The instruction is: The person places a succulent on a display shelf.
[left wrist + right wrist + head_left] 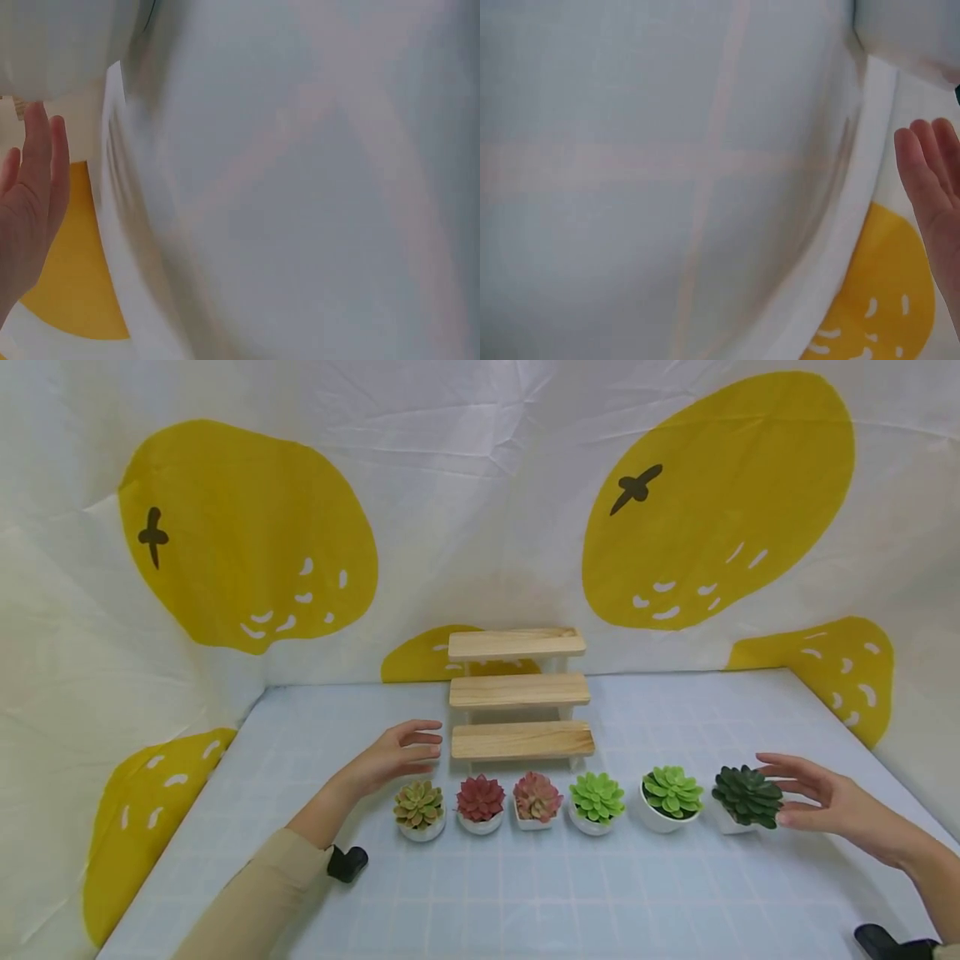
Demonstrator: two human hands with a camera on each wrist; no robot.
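Note:
A row of several potted artificial succulents runs across the table in the head view. My left hand (393, 753) hovers above and left of the yellow-green succulent (418, 806), fingers loosely bent with nothing in them. To its right stand a dark red succulent (481, 799), a pink one (536, 797), a bright green one (597, 798) and another green one (672, 792). At the right end, my right hand (828, 797) reaches beside the dark green succulent (747, 795), thumb and fingers apart at its leaves. In the right wrist view its white pot (915, 34) is above the fingertips.
Behind the row stands a three-step wooden shelf (521, 741) with bare boards. The table wears a pale blue checked cloth (525, 902). A white curtain (480, 527) with yellow fruit prints closes off the back and sides. Black wrist straps (347, 864) show on both arms.

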